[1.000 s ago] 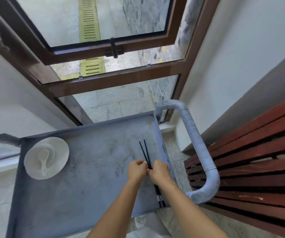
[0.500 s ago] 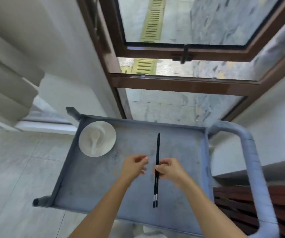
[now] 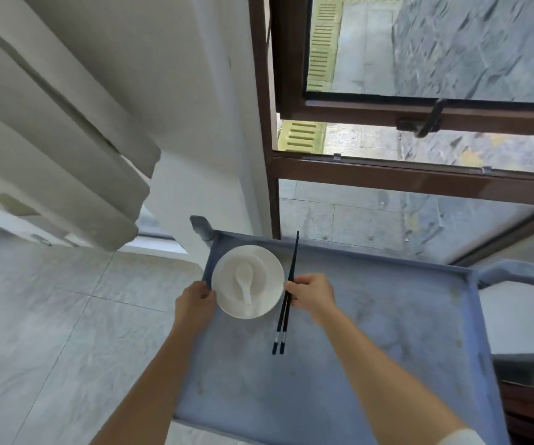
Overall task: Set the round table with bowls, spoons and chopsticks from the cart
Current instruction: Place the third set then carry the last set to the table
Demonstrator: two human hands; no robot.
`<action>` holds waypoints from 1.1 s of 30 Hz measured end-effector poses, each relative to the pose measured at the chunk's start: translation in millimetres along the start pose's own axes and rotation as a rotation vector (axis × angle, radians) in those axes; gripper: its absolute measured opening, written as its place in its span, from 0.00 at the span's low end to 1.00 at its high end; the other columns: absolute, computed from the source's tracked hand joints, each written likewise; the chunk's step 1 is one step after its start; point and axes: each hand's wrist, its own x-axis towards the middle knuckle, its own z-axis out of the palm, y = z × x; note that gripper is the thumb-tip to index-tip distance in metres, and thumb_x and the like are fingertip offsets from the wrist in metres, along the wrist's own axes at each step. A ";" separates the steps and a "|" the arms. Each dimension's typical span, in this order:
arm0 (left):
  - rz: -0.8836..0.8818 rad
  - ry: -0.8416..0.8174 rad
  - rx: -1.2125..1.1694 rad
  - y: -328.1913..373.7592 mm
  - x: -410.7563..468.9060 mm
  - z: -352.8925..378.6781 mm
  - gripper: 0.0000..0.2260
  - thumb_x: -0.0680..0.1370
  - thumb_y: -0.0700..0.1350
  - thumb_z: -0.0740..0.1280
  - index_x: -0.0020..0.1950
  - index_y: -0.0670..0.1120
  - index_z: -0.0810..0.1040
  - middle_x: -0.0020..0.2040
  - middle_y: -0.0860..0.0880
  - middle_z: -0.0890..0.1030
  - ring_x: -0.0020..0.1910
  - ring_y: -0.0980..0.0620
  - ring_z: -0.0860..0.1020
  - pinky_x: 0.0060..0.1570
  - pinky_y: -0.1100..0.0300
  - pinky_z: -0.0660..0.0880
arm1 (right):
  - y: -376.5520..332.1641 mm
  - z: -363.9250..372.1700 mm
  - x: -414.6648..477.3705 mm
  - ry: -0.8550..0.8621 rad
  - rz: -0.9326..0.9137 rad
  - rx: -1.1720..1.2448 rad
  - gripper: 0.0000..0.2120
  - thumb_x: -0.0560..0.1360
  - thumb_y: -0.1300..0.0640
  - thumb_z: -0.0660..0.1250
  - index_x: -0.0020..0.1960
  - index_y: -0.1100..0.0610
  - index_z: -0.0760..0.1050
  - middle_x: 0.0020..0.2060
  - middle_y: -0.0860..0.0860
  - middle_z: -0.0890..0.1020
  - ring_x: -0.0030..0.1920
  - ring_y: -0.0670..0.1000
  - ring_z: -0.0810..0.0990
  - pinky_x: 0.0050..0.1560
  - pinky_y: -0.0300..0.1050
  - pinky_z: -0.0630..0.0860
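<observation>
Our left hand grips the left rim of the round white ceramic bowl, white spoon inside, on the grey-blue metal cart; right of the bowl our right hand pinches two black chopsticks; let's lift it level

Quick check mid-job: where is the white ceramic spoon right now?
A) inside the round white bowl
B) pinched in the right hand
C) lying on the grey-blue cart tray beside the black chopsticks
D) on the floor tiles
A: the white ceramic spoon lies inside the round white bowl, which the left hand grips at its rim, while the right hand holds only the black chopsticks.
</observation>
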 end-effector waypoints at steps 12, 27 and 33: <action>0.168 -0.080 0.056 -11.1 40.4 16.2 0.04 0.76 0.36 0.66 0.43 0.40 0.80 0.37 0.43 0.82 0.39 0.41 0.79 0.34 0.58 0.70 | 15.2 19.0 2.2 0.187 0.066 0.117 0.15 0.72 0.60 0.80 0.56 0.60 0.83 0.46 0.53 0.86 0.44 0.48 0.86 0.41 0.39 0.84; 0.299 -0.206 0.116 -21.4 4.4 41.0 0.09 0.78 0.36 0.67 0.50 0.47 0.85 0.37 0.48 0.82 0.40 0.45 0.80 0.35 0.60 0.71 | 70.3 2.9 -42.9 0.399 0.116 -0.063 0.09 0.68 0.57 0.82 0.44 0.56 0.84 0.36 0.49 0.87 0.32 0.46 0.87 0.42 0.41 0.85; 0.318 -0.200 0.079 -25.1 0.5 46.5 0.08 0.79 0.37 0.66 0.48 0.48 0.84 0.35 0.53 0.80 0.36 0.53 0.78 0.33 0.67 0.69 | 75.7 2.2 -55.0 0.456 0.067 -0.111 0.11 0.68 0.52 0.82 0.44 0.57 0.86 0.35 0.49 0.87 0.33 0.48 0.87 0.47 0.47 0.86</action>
